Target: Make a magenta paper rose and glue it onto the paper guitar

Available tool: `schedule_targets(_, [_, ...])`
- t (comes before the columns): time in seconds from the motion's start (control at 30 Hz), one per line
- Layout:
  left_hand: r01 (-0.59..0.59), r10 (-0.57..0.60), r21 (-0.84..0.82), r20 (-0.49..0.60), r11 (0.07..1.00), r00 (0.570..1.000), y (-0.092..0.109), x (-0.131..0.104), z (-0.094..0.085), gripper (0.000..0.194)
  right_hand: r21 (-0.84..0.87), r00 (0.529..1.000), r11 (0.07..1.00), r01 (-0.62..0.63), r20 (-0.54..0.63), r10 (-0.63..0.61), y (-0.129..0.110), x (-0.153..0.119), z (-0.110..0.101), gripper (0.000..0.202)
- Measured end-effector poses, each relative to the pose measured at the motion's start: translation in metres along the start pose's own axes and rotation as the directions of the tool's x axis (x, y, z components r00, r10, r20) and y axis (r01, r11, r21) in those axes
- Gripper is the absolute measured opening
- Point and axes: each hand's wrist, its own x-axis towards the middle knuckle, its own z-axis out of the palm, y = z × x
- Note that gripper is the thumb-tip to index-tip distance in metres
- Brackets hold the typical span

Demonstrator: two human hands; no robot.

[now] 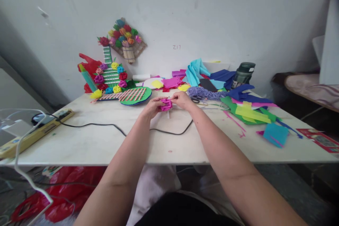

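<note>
A small magenta paper flower [166, 105] is held over the middle of the white table [169, 148]. My left hand [153, 107] is closed around its left side. My right hand [182, 99] pinches at its upper right edge, where the fingertips are too small to make out in detail. A short pale strip or stick hangs below the flower. Behind my left hand lies a green guitar-shaped board [135, 95] with crossed pinkish sticks.
Paper-flower decorations [111, 76] stand at the back left. Coloured paper [173, 82], purple yarn [203, 93] and a dark bottle [243, 74] are at the back right. Green and yellow scraps [251, 113] lie right. A black cable [92, 124] crosses from a power strip [57, 118].
</note>
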Motion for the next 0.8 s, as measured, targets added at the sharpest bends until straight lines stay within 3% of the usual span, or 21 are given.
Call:
schedule_targets(0.33, [-0.008, 0.009, 0.015, -0.018, 1.0, 1.0, 0.0, 0.0, -0.001, 0.029, 0.094, 0.992, 0.994, -0.05, 0.123, 0.038, -0.009, -0.007, -0.009, 0.025])
schedule_targets(0.57, [-0.009, 0.01, 0.021, -0.024, 1.0, 1.0, -0.002, 0.003, -0.004, 0.031, -0.073, 0.985, 0.996, 0.054, 0.165, -0.041, -0.009, -0.006, -0.013, 0.022])
schedule_targets(0.8, [-0.008, 0.009, 0.006, -0.027, 1.0, 1.0, 0.001, -0.001, 0.0, 0.037, -0.212, 0.98, 0.961, 0.176, 0.127, -0.151, -0.01, -0.003, -0.009, 0.021])
